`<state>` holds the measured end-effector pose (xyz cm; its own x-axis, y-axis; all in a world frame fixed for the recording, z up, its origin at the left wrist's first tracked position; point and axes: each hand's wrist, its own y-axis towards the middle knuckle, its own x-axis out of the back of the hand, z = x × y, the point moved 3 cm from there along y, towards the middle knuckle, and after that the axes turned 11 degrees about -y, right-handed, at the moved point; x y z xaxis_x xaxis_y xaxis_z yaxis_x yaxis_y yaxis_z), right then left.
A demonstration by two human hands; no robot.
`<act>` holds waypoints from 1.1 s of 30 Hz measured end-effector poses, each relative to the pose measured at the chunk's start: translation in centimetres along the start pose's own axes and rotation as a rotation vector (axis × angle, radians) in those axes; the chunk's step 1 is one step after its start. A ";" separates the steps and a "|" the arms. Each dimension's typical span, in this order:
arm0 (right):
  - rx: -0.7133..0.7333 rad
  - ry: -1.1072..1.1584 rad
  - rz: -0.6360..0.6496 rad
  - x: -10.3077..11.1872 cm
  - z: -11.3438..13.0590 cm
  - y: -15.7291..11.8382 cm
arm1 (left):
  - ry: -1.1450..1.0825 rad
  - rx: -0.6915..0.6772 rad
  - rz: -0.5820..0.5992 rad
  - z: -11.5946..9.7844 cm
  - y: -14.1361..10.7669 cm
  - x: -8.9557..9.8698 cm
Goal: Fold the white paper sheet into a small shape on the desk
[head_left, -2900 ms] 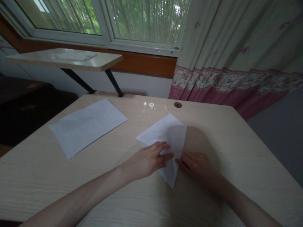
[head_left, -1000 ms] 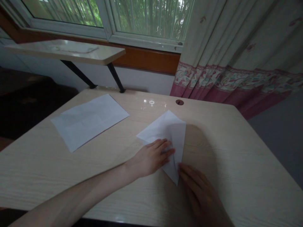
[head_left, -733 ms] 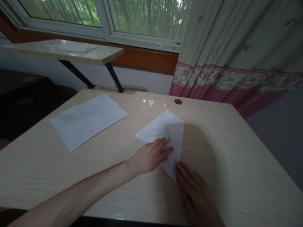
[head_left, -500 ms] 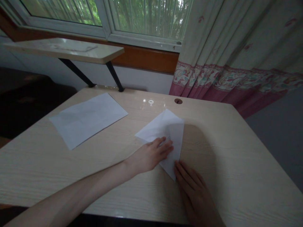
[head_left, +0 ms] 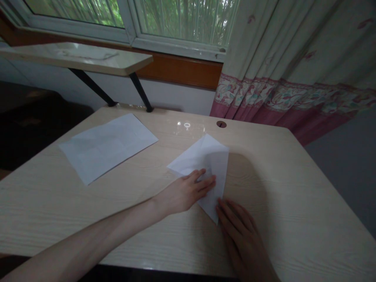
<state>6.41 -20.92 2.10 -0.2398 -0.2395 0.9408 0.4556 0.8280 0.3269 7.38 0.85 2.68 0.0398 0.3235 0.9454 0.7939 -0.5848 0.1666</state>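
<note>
A folded white paper with a pointed near tip lies at the middle of the light wooden desk. My left hand lies flat on the paper's near left part, fingers spread and pressing it down. My right hand rests flat on the desk, its fingertips touching the paper's near tip along the right edge. Neither hand grips anything.
A flat unfolded white sheet lies at the desk's far left. A cable hole sits near the far edge. Behind are a small side table, a window and a pink-hemmed curtain.
My right hand has slid from beside the paper's right edge down to its near tip. My left hand stays pressed on the paper, which has not moved.
</note>
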 end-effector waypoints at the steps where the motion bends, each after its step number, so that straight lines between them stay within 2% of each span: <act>1: -0.002 0.004 0.003 -0.1 0.0 0.0 | -0.009 -0.006 0.006 0.0 0.0 0.0; 5: -0.008 0.020 0.010 -0.3 -0.1 -0.2 | -0.010 -0.011 0.037 0.2 -0.2 0.0; 11: -0.005 0.042 -0.060 0.1 -0.2 -0.3 | 0.031 -0.005 0.041 0.1 -0.1 0.0; 16: 0.032 0.001 -0.046 0.5 0.0 0.0 | 0.094 -0.005 0.062 -0.1 0.0 0.1; 26: 0.059 -0.046 0.006 0.4 0.3 -0.1 | 0.113 -0.013 -0.050 -0.2 0.2 -0.1; 33: 0.076 0.013 0.003 0.4 -0.3 -0.2 | 0.155 -0.027 -0.053 -0.3 0.2 -0.1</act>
<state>6.43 -21.32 2.47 -0.2267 -0.2429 0.9432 0.3898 0.8648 0.3164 7.32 0.51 2.73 -0.0974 0.2375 0.9665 0.7756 -0.5905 0.2233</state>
